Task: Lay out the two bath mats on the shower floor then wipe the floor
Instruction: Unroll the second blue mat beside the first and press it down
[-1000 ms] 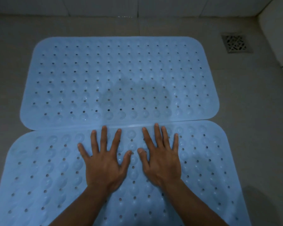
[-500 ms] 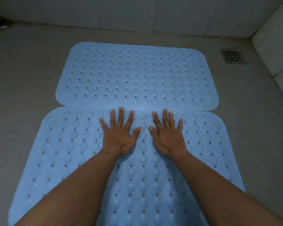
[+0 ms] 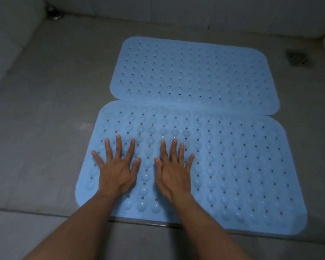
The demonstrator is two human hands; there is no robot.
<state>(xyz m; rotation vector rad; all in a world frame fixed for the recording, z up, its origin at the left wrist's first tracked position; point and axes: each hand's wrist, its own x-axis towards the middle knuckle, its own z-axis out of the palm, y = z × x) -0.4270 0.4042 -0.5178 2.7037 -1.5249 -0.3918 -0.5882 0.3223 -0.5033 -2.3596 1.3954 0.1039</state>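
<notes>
Two light blue bath mats with holes and bumps lie flat on the grey shower floor (image 3: 45, 109). The far mat (image 3: 195, 72) touches the near mat (image 3: 242, 166) along their long edges, and the far one slightly overlaps. My left hand (image 3: 116, 169) presses palm down on the left part of the near mat, fingers spread. My right hand (image 3: 174, 171) lies flat beside it, fingers apart. Neither hand holds anything.
A square floor drain (image 3: 296, 58) sits at the far right. A round metal fitting (image 3: 53, 13) is in the far left corner by the tiled wall (image 3: 195, 10). A raised threshold edge (image 3: 26, 211) runs under the near mat's front edge.
Both hands slid back toward me and to the left part of the near mat, away from the seam. The view shifted left, so the mats appear further right.
</notes>
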